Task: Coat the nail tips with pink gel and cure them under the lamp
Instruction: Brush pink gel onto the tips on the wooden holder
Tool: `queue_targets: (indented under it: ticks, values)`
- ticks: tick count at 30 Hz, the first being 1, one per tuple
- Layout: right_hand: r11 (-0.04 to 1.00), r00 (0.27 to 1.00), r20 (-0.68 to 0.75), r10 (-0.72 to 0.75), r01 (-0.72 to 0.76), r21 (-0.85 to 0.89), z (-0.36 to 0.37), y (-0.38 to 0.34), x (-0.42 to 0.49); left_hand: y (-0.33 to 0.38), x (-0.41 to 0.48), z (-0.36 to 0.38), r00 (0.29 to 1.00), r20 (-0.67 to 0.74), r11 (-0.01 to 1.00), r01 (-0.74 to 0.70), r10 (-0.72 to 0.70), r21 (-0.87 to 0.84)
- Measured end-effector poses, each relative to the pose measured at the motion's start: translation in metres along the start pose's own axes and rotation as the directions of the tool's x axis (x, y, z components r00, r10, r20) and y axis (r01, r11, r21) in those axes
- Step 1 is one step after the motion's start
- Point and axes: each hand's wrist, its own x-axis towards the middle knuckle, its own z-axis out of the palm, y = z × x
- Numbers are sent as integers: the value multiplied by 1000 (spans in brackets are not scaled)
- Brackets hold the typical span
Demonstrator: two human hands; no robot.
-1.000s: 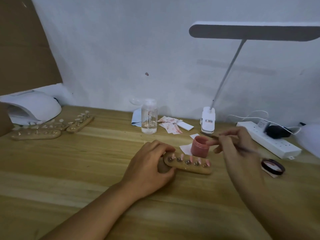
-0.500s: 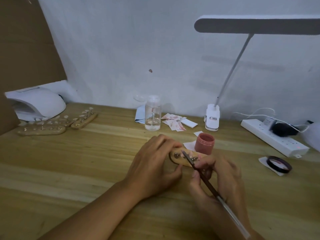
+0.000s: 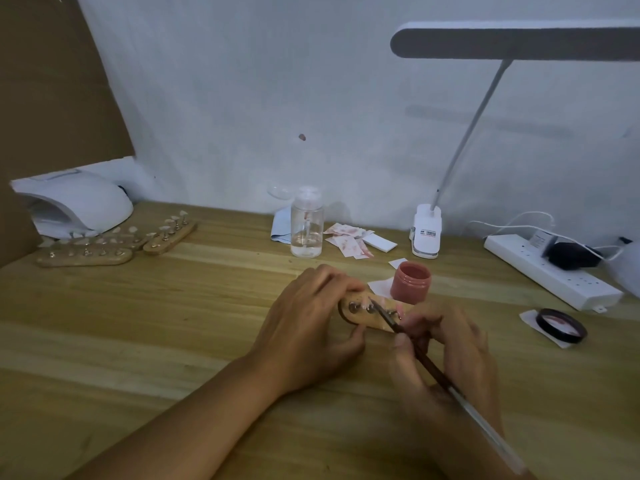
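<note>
Head view: the left hand (image 3: 311,327) curls its fingers over the oblong wooden nail-tip holder (image 3: 363,319) mid-table, thumb on the near edge. The right hand (image 3: 450,355) pinches a thin dark-handled brush (image 3: 426,360), bristles on a tip. The open pink gel jar (image 3: 410,282) stands just behind; the white domed curing lamp (image 3: 79,202) sits far left

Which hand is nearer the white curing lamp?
Left. The left hand grips the wooden nail holder, right of the curing lamp; the right hand, holding the brush, is farther right.
</note>
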Motion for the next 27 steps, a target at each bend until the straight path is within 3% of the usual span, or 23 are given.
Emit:
queue_targets:
  ticks: [3, 12, 27]
  values:
    - [993, 998, 8, 60, -61, 99, -1, 0, 0, 0, 0, 0, 1000, 5, 1000, 0, 0, 2]
    - [974, 987, -8, 161, -157, 166, 0, 1, -2, 0, 1, 1, 1000, -3, 1000, 3, -3, 15]
    - [990, 996, 23, 91, -93, 103, 4, 4, -2, 4, 1, -2, 1000, -4, 1000, 14, -14, -2]
